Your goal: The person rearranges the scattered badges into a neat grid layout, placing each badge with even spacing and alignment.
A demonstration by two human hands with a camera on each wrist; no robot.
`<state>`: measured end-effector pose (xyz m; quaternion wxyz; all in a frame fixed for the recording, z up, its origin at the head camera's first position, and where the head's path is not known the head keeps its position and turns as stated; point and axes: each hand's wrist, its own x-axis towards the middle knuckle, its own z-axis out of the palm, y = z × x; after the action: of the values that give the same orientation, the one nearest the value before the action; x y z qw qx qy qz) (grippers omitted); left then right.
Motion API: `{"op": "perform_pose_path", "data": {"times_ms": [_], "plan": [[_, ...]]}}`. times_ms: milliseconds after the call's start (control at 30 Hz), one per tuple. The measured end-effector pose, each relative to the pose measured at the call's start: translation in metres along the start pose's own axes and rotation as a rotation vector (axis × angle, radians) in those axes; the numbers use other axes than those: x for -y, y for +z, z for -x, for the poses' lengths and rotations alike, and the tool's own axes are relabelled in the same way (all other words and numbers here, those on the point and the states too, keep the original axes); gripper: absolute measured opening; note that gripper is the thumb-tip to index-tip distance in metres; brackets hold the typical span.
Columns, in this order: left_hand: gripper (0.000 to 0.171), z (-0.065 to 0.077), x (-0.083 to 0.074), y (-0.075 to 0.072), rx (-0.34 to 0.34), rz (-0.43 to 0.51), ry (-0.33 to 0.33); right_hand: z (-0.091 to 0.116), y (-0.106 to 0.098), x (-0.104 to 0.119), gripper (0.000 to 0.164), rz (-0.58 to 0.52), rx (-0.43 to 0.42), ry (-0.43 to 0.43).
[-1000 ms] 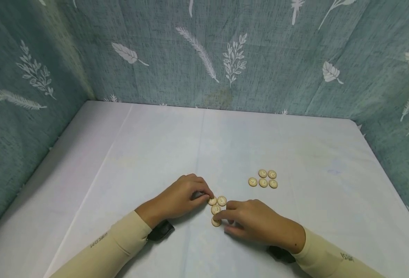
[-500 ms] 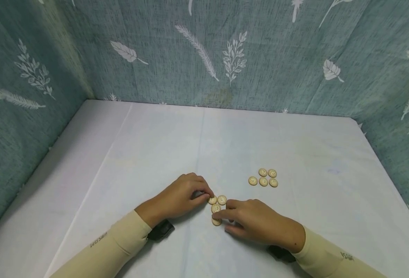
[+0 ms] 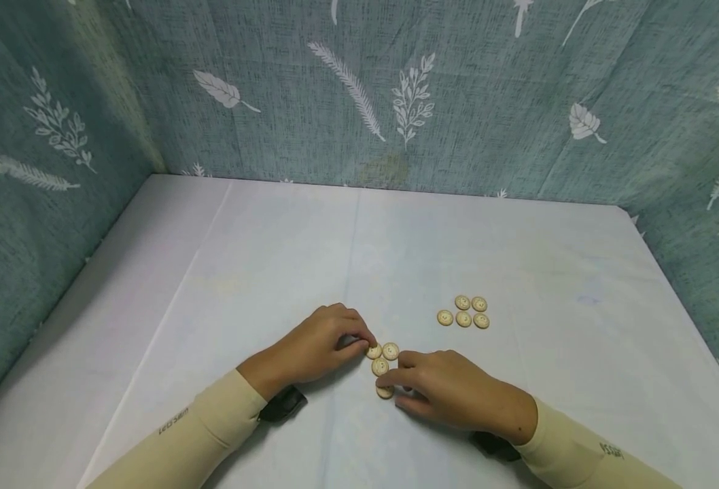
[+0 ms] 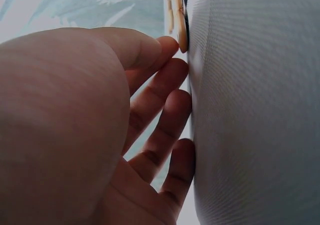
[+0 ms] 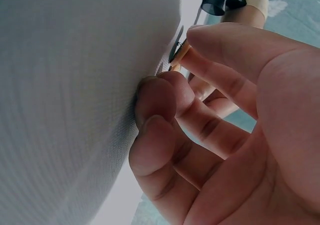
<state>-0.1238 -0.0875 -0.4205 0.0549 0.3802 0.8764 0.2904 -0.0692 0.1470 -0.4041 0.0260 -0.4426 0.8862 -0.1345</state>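
Note:
My left hand point(image 3: 329, 343) rests low on the cloth, thumb and index fingertips at the near-left edge of a round wooden button point(image 3: 374, 352). Beside that button lies another wooden button point(image 3: 391, 351), with a third button point(image 3: 380, 367) just below the pair. My right hand point(image 3: 448, 387) touches the lowest button point(image 3: 385, 393) with its index fingertip, which covers part of it. In the head view its thumb stands slightly apart from that button. The right wrist view shows the button point(image 5: 180, 54) edge-on by the index and thumb tips, with the other fingers bent against the cloth.
Several more wooden buttons point(image 3: 463, 319) lie flat in two short rows farther back on the right. White cloth point(image 3: 261, 244) covers the table. A leaf-patterned grey-green curtain point(image 3: 298, 88) stands along the back and sides.
The lowest button has slid slightly right and toward me under the right index finger, widening its gap from the middle button. The left hand stays in place.

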Motion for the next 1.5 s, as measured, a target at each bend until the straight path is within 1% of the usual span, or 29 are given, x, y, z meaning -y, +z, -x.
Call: {"op": "perform_pose_path", "data": {"times_ms": [167, 333, 533, 733, 967, 1133, 1333, 1500], "plan": [[0.012, 0.0001, 0.0007, 0.0018, 0.009, -0.004, -0.007, 0.0001, -0.0002, -0.0001, 0.017, -0.015, 0.002, -0.006], [0.012, -0.0008, 0.0010, 0.0015, 0.000, -0.005, -0.006, -0.0006, -0.0019, -0.0002, 0.016, -0.033, 0.019, 0.013], [0.012, -0.0001, 0.0018, 0.0036, 0.015, -0.006, -0.011, 0.0006, -0.0017, 0.0010, 0.015, -0.043, 0.035, 0.022], [0.012, -0.0006, 0.0011, 0.0020, -0.008, -0.007, -0.001, -0.0002, -0.0018, 0.0005, 0.013, -0.025, 0.025, 0.019], [0.013, -0.0003, 0.0022, 0.0038, 0.012, -0.004, 0.004, 0.0008, -0.0011, 0.0007, 0.013, -0.043, 0.029, 0.017], [0.012, -0.0008, 0.0028, 0.0028, -0.009, 0.001, 0.009, -0.0003, -0.0014, 0.0005, 0.013, -0.025, 0.016, 0.017], [0.012, -0.0001, 0.0040, 0.0039, 0.002, 0.004, 0.014, -0.0010, -0.0007, 0.0012, 0.009, -0.045, 0.042, 0.031], [0.012, -0.0009, 0.0044, 0.0034, -0.018, -0.001, 0.022, -0.0018, -0.0008, 0.0006, 0.009, -0.045, 0.054, 0.054]]}}
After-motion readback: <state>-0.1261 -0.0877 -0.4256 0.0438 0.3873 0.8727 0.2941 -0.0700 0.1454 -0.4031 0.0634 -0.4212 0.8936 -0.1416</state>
